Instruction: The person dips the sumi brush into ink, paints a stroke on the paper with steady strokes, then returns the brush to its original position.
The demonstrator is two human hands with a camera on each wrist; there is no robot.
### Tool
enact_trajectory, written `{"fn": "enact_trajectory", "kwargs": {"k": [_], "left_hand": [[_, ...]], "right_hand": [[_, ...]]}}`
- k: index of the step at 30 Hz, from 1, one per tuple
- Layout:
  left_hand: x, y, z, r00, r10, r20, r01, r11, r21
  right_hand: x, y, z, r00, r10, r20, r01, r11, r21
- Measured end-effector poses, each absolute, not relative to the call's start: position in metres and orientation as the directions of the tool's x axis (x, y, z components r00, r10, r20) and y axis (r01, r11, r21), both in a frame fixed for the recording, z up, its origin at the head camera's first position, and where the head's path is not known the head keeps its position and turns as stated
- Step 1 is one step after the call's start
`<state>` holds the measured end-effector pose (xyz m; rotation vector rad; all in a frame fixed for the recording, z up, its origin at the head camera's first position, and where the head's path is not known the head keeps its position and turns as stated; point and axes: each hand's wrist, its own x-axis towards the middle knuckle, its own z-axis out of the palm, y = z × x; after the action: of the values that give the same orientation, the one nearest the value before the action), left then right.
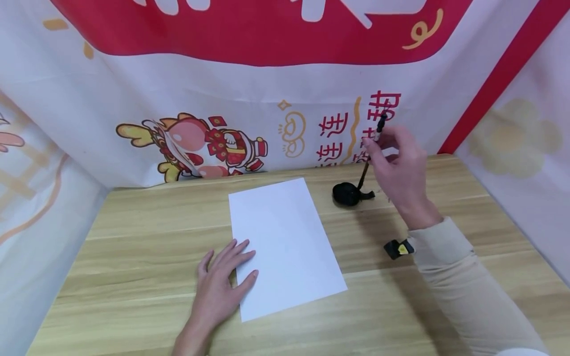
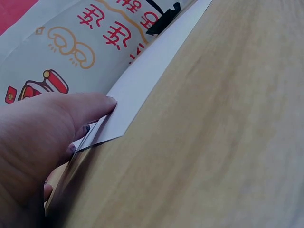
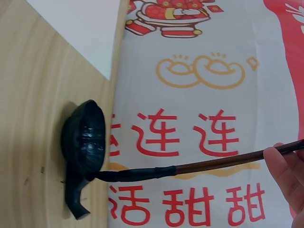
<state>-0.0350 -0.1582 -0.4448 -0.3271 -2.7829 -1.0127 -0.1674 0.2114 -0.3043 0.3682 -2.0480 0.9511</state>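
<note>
Between thumb and fingers, my right hand pinches a writing brush with a brown handle and a black tip. The brush slants down, and its tip touches the rim of a small black ink dish near its stubby curved handle. Dark, glossy ink seems to coat the inside of the dish. A blank white sheet of paper lies left of the dish. My left hand rests with spread fingers on the sheet's lower left edge, thumb and fingertips on the paper.
A small black item with a yellow mark lies beside my right sleeve. Behind the wooden table hangs a white and red printed cloth, which also runs along both sides. Small dark specks dot the wood near the dish.
</note>
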Motion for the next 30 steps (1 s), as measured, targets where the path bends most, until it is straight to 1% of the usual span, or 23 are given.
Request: {"fn": "enact_trajectory", "kwargs": {"k": [4, 9, 14, 18, 22, 26, 30], "left_hand": [[-0.035, -0.159, -0.444, -0.962, 0.146, 0.230, 0.260, 0.747, 0.612], [-0.034, -0.160, -0.445, -0.962, 0.144, 0.233, 0.261, 0.744, 0.615], [-0.034, -0.159, -0.446, -0.963, 0.146, 0.227, 0.258, 0.743, 0.617], [-0.036, -0.159, -0.444, -0.959, 0.150, 0.240, 0.269, 0.743, 0.613], [-0.038, -0.159, -0.443, -0.955, 0.150, 0.256, 0.279, 0.747, 0.604], [-0.037, -0.159, -0.443, -0.953, 0.149, 0.265, 0.283, 0.751, 0.597], [-0.034, -0.158, -0.445, -0.954, 0.146, 0.261, 0.279, 0.748, 0.602]], "right_hand": [[-0.166, 0.212, -0.300, -0.612, 0.102, 0.784, -0.539, 0.672, -0.508], [-0.167, 0.209, -0.302, -0.596, 0.083, 0.799, -0.558, 0.673, -0.486], [-0.168, 0.208, -0.307, -0.615, 0.074, 0.785, -0.553, 0.670, -0.496], [-0.167, 0.211, -0.302, -0.621, 0.090, 0.779, -0.535, 0.678, -0.505], [-0.167, 0.214, -0.294, -0.602, 0.100, 0.792, -0.539, 0.681, -0.496], [-0.168, 0.211, -0.294, -0.588, 0.079, 0.805, -0.559, 0.680, -0.475], [-0.169, 0.209, -0.301, -0.603, 0.069, 0.794, -0.563, 0.668, -0.486]]}}
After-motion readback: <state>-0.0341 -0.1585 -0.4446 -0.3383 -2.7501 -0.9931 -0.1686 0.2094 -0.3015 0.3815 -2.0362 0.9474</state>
